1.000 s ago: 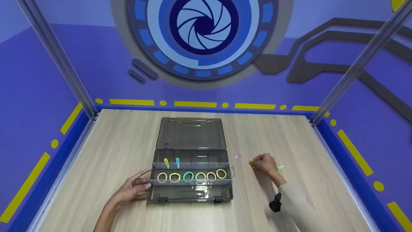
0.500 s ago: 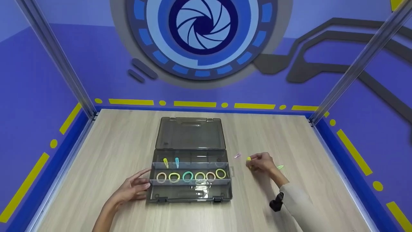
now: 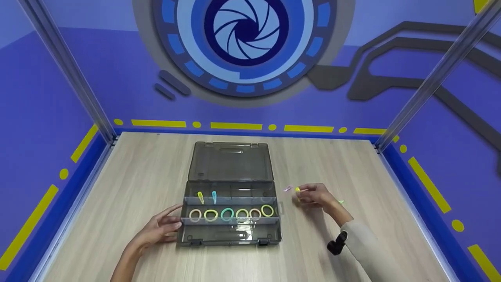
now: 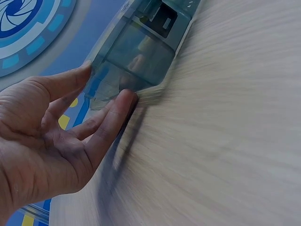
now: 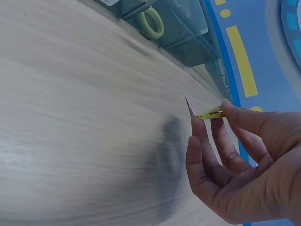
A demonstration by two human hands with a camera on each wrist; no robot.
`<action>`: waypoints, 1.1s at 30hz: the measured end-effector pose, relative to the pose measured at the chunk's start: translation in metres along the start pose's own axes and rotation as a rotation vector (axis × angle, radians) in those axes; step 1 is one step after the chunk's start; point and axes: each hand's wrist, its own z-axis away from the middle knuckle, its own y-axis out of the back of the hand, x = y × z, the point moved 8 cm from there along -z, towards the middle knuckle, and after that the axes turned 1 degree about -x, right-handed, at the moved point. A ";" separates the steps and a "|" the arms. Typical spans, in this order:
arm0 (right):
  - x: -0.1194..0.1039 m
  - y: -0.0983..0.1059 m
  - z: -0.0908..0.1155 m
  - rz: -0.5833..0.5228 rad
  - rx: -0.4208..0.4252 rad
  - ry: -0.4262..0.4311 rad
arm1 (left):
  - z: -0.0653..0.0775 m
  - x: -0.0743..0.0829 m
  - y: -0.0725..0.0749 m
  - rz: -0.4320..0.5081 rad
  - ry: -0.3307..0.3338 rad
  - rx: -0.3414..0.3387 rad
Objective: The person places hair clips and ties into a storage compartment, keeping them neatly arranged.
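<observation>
My right hand (image 3: 316,195) pinches a yellow snap hair clip (image 5: 211,113) between thumb and fingertips, above the table right of the box. A pink hair clip (image 3: 288,188) lies just left of that hand. Behind the same hand, a light green clip (image 3: 341,202) is mostly hidden. My left hand (image 3: 158,227) rests its fingertips against the left side of the grey see-through box (image 3: 231,232), fingers loosely extended. In the box's back row lie a yellow clip (image 3: 200,197) and a blue clip (image 3: 214,197). Several hair ties (image 3: 227,214) line the middle row.
The box's lid (image 3: 231,162) lies folded back toward the rear wall. A clear divider (image 3: 231,201) separates the back and middle rows. Metal posts (image 3: 426,76) stand at the rear corners of the wooden table (image 3: 148,172).
My right hand has moved slightly left toward the pink clip with the yellow clip in its fingers, hiding more of the green clip. The left hand has stayed at the box.
</observation>
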 end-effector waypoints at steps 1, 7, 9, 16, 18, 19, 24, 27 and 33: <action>-0.001 -0.001 0.000 -0.003 -0.008 0.002 | 0.000 -0.001 0.000 -0.004 0.004 0.004; -0.011 -0.008 0.000 0.015 -0.098 0.044 | 0.001 -0.001 0.000 -0.018 0.021 0.017; -0.016 -0.012 -0.001 0.032 -0.137 0.064 | 0.001 -0.001 0.001 -0.018 0.023 0.019; -0.034 -0.022 0.000 0.013 -0.209 0.082 | 0.001 -0.002 0.000 -0.011 0.034 0.019; -0.039 -0.024 0.000 0.001 -0.214 0.085 | 0.001 -0.001 0.000 -0.010 0.033 0.015; -0.041 -0.026 0.000 0.001 -0.216 0.089 | 0.001 -0.001 0.000 -0.010 0.031 0.014; -0.054 -0.035 -0.001 0.006 -0.207 0.105 | 0.002 0.000 0.000 -0.002 0.029 0.006; -0.062 -0.043 -0.003 0.000 -0.207 0.133 | 0.002 0.001 -0.001 0.006 0.027 0.002; -0.078 -0.063 -0.006 -0.009 -0.251 0.194 | 0.002 0.001 -0.001 -0.006 0.017 0.015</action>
